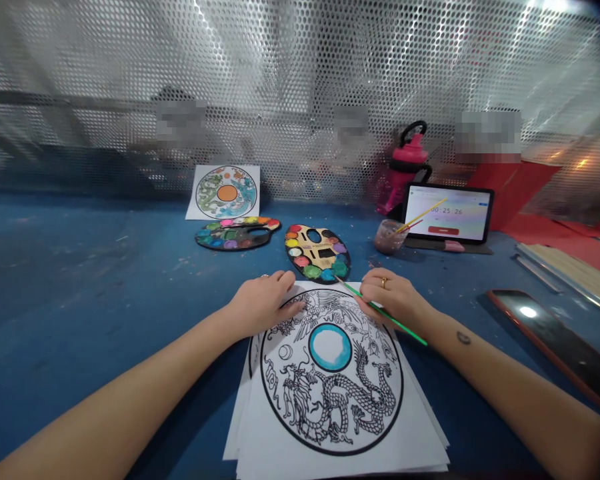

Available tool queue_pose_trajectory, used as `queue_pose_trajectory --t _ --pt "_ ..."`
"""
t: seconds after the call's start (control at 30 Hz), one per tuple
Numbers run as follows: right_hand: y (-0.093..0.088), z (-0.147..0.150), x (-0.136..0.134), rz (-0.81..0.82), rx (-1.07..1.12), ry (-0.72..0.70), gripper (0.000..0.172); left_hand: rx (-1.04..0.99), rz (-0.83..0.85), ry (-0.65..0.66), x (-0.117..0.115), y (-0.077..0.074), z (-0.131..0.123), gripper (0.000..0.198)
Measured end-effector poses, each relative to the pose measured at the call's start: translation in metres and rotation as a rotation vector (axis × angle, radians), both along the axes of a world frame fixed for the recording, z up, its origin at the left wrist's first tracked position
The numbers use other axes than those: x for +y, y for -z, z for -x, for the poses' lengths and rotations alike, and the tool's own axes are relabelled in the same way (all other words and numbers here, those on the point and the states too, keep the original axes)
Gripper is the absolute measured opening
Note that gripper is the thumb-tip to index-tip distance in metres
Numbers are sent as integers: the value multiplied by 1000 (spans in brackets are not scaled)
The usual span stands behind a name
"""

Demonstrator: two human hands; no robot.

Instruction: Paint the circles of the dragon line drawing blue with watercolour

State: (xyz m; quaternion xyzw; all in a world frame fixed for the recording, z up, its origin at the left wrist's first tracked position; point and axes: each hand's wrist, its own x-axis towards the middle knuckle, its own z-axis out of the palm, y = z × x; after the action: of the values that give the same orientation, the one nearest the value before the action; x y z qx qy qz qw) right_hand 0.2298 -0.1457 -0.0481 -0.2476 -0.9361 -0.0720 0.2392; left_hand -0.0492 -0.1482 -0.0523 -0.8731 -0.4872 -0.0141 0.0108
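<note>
The right hand (393, 298) grips a green paintbrush (380, 310), its tip apparently at the edge of the palette (317, 253) just ahead. The open left hand (265, 303) lies flat on the dragon sheet (330, 400).

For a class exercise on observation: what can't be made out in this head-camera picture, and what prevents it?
All in the head view:
- Drawing on the top sheet: parts hidden under the left hand and right hand.
- Green paintbrush: bristles too small to make out.
- Tablet: small text too small to read.
- Phone: screen washed out by glare.
- Perforated metal screen: pixelated patches blur what lies behind.
</note>
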Motion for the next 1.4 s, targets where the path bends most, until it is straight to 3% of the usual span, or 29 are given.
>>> queue_pose_trajectory --t 0.33,0.43,0.6,0.8,0.93,1.1,1.4 --pt "1 2 -3 49 31 -8 21 -4 -5 11 0 0 0 36" --pt "-4 2 -5 115 142 45 18 -1 2 11 -1 -1 0 36" --pt "-17 -1 -8 402 504 304 22 2 11 2 -1 -3 -1 37" --pt "-24 5 -14 682 798 324 40 8 -1 13 0 0 0 37" --pt "-28 10 -28 706 674 218 41 10 -13 17 1 1 1 37" --pt "-31 18 -44 581 463 102 40 -7 3 13 1 1 1 37" --pt "-34 25 -51 514 347 -24 41 7 -34 31 1 1 2 36"
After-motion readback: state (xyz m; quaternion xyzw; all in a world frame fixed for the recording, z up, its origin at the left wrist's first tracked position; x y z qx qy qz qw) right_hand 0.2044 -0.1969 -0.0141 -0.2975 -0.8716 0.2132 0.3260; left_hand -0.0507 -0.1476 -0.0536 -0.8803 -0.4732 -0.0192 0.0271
